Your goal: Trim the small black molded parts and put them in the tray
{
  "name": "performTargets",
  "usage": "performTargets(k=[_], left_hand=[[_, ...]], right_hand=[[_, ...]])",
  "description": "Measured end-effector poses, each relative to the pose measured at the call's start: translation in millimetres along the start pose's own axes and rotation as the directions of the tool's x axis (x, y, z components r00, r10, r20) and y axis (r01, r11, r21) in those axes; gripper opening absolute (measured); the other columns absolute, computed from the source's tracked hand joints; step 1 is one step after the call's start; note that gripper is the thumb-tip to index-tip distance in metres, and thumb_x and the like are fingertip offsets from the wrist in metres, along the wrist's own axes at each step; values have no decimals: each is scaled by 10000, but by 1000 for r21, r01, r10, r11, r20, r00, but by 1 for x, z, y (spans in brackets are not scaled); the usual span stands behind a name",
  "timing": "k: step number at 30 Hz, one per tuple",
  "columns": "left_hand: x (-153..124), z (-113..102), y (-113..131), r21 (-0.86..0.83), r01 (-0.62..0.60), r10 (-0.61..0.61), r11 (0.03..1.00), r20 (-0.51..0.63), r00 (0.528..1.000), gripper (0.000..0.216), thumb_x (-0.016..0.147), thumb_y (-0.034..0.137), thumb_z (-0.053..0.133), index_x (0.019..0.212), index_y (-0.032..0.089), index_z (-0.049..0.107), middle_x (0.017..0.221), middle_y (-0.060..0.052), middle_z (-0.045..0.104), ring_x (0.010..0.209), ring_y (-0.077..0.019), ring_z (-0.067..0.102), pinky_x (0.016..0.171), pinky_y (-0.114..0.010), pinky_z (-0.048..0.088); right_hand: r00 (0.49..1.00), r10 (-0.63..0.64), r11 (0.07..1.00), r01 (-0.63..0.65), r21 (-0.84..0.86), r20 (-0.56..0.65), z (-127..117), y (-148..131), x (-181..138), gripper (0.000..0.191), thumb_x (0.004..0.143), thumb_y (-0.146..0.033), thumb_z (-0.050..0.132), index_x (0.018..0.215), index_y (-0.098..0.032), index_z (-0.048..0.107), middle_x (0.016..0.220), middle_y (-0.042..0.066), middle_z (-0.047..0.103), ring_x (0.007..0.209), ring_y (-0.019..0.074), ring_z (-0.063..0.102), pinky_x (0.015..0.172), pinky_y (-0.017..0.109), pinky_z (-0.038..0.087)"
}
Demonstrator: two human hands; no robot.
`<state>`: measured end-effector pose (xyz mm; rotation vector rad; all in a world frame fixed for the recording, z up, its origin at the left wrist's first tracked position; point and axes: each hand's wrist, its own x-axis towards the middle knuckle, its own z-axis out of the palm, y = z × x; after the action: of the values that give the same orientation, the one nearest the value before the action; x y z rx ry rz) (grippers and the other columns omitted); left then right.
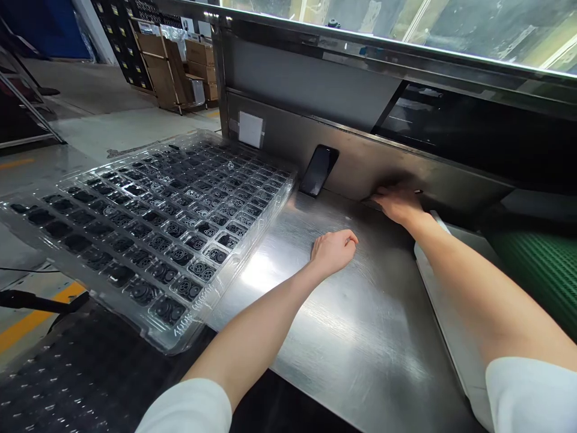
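My left hand (334,251) rests over the bare metal worktop (360,337), its fingers curled in; whatever they may hold is hidden. Farther back, my right hand (399,201) is low against the metal back panel (360,159), its fingers bent and partly in shadow. A small dark piece with a pale tip (419,191) sticks out beside that hand; I cannot make out what it is. To the left lies a large clear plastic tray (205,313), its many pockets holding small black parts with round, wheel-like shapes. A black phone (319,170) leans against the panel.
At the right, a raised pale metal edge (451,337) borders the worktop beside a green textured belt (536,276). A white square (250,129) is fixed to the back panel. More dark trays (76,373) sit lower left. Cardboard boxes (201,63) stand on the floor behind.
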<state>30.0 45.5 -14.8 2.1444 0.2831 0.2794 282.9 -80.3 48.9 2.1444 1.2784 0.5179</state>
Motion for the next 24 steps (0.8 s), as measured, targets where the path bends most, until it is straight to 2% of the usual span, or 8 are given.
performTargets(k=[9, 17, 24], left_hand=[[2, 3, -2, -7, -4, 4, 1000, -11, 1000, 280, 924, 286, 513, 1046, 329, 761, 835, 33, 735, 839, -197, 677, 867, -291, 517], [1, 2, -2, 3, 0, 0, 1000, 3, 1000, 292, 940, 297, 495, 1066, 326, 756, 787, 24, 715, 845, -203, 676, 873, -298, 513], [1, 2, -1, 15, 6, -6, 1000, -5, 1000, 284, 932, 290, 508, 1058, 323, 761, 807, 24, 722, 847, -200, 677, 874, -290, 513]], right_hand=[[998, -39, 999, 39, -14, 41, 1, 14, -9, 373, 996, -81, 472, 1172, -168, 789, 1132, 135, 700, 1036, 319, 622, 872, 413, 377], [993, -115, 993, 115, -8, 37, 12, 34, -17, 325, 979, -91, 506, 1098, -178, 796, 1123, 140, 706, 1044, 323, 599, 873, 404, 347], [997, -53, 999, 53, 2, -61, 5, 22, -15, 325, 1010, -110, 492, 1124, -180, 788, 1111, 126, 692, 1010, 295, 574, 898, 396, 305]])
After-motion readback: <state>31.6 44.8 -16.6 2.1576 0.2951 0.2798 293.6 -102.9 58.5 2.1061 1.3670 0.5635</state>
